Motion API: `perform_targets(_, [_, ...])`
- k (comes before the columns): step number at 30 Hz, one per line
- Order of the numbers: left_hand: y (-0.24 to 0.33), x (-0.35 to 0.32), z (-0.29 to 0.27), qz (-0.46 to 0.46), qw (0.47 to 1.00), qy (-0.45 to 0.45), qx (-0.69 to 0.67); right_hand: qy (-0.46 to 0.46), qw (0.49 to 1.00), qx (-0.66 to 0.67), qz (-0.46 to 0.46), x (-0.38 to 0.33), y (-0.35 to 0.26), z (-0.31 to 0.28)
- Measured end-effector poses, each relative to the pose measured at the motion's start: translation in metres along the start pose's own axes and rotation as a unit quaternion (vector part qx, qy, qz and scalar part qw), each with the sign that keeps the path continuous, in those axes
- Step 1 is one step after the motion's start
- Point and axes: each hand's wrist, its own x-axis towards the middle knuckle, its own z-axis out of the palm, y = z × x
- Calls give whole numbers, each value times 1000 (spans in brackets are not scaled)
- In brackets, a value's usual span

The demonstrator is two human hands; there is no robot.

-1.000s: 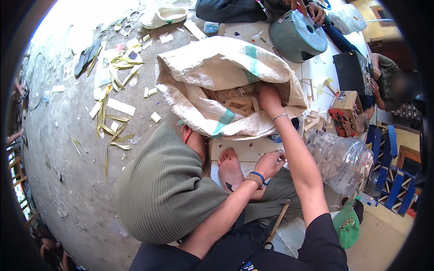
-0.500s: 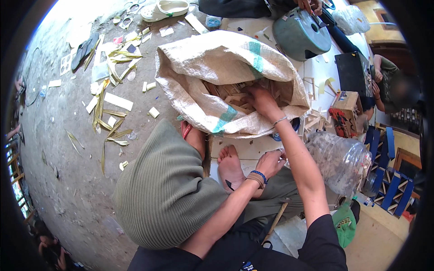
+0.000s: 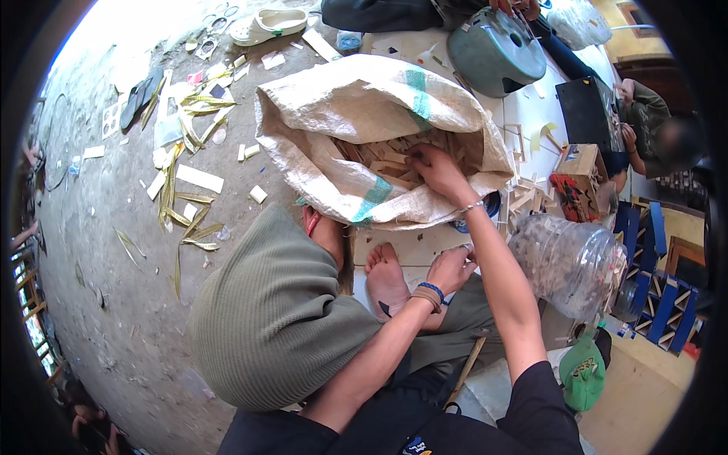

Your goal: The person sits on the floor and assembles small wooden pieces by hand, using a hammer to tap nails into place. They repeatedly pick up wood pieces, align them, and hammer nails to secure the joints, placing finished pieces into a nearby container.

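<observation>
A white woven sack (image 3: 334,91) with green stripes lies wide-mouthed before me, with many small wooden pieces (image 3: 387,155) inside. My right hand (image 3: 440,173), a silver bracelet at its wrist, reaches over the near rim into the sack. Its fingers are bent down among the pieces; whatever they grip is hidden. Closer to me, my left hand (image 3: 452,271) is held closed above the tiles beside my bare foot (image 3: 387,282). Its thumb and fingers are pinched together, on something too small to make out. Blue and brown bands circle that wrist.
Right of my arm lies a large clear plastic bottle (image 3: 565,262), near loose wood strips (image 3: 523,196) and a wooden box (image 3: 582,167). A grey-green upturned stool (image 3: 493,57) stands behind the sack. Scraps and yellowish strips (image 3: 171,189) litter the ground left. Another person (image 3: 648,125) sits at right.
My right hand has shifted slightly within the sack, and more of the wooden pieces show around its fingers. The left hand stays pinched in nearly the same place. The whole view has shifted a little.
</observation>
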Motion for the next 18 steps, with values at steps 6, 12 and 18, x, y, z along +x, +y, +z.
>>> perform_targets(6, [0,4,1,-29,999,30,-31,14,956,275,104,-76,-28,-32])
perform_targets(12, [-8,7,-9,-50,998,0,48,138,922,345,109,-183,-4,-54])
perform_targets(18, [-21,13,-31,-84,991,102,4,238,891,295,248,-278,49,-20])
